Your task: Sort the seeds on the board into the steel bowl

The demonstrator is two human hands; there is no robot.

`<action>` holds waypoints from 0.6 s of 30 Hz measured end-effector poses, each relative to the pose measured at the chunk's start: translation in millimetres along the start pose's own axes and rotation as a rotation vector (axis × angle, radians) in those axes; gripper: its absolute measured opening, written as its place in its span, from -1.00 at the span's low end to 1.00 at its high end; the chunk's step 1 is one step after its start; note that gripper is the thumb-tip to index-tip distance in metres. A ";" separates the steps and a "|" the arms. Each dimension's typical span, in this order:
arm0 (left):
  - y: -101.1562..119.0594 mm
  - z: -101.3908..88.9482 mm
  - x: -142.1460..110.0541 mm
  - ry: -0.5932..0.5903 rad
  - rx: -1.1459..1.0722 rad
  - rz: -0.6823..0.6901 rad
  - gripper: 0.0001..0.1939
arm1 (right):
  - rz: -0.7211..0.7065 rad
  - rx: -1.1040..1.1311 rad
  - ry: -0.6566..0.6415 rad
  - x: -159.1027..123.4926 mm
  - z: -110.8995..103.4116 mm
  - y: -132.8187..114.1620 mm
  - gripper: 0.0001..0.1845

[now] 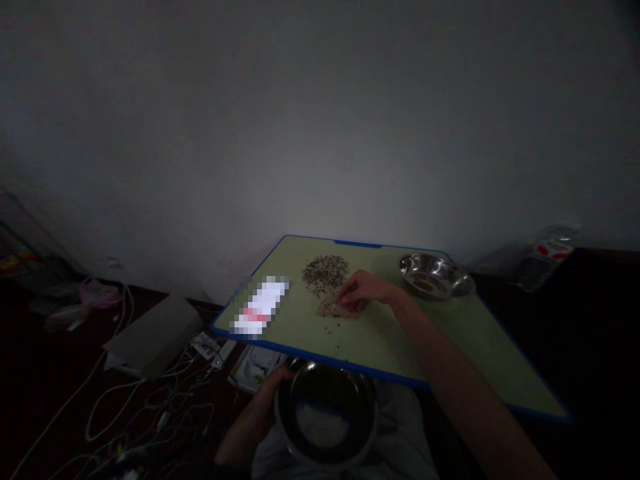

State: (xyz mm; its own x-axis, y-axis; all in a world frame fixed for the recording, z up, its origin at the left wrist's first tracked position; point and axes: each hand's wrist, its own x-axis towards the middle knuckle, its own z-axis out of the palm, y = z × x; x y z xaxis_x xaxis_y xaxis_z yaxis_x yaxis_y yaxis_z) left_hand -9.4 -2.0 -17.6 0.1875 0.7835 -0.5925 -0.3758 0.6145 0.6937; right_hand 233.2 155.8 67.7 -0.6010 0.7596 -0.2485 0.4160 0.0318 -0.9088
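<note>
In the head view, my left hand (pixel 274 389) grips the left rim of a round metal bowl (pixel 326 437), held over the lap below the table's front edge. My right hand (pixel 361 291) is over the table with its fingers bent and pressed together. Beneath its fingertips lies a flat, pinkish-tan piece (pixel 327 309) with dark specks; its kind is unclear. Whether the fingers pinch that piece or specks on it cannot be made out. Just behind it, small dark grains (pixel 325 270) are spread in a patch, and a few stray ones lie nearer the front edge.
A second shiny metal bowl (pixel 434 275) stands at the table's right. The light green tabletop (pixel 390 340) has a blue rim and meets a grey wall. On its left lies a bright pixelated screen (pixel 263 305). Cables (pixel 165 400) and a grey box (pixel 157 337) crowd the floor.
</note>
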 end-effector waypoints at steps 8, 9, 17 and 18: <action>3.6 5.0 -2.7 -0.004 -0.015 -0.022 -0.87 | -0.023 0.017 0.063 0.7 -0.6 -1.3 -0.66; 3.3 4.6 -2.3 -0.008 -0.018 -0.020 -0.88 | -0.024 0.016 0.051 0.8 -0.8 -1.1 -0.66; 4.6 5.4 -7.0 -0.019 -0.007 -0.001 -0.88 | 0.002 -0.030 0.034 -0.5 0.2 -2.9 -0.67; 5.6 6.4 -8.1 -0.020 0.001 0.003 -0.87 | 0.007 -0.031 0.038 -1.0 0.4 -3.5 -0.67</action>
State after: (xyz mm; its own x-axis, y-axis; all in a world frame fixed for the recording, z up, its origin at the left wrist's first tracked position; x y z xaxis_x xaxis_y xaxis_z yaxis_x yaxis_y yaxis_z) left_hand -7.2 -4.4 -6.3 0.2048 0.7869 -0.5822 -0.3749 0.6125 0.6959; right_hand 232.0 154.7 70.9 -0.5717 0.7842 -0.2414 0.4413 0.0459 -0.8962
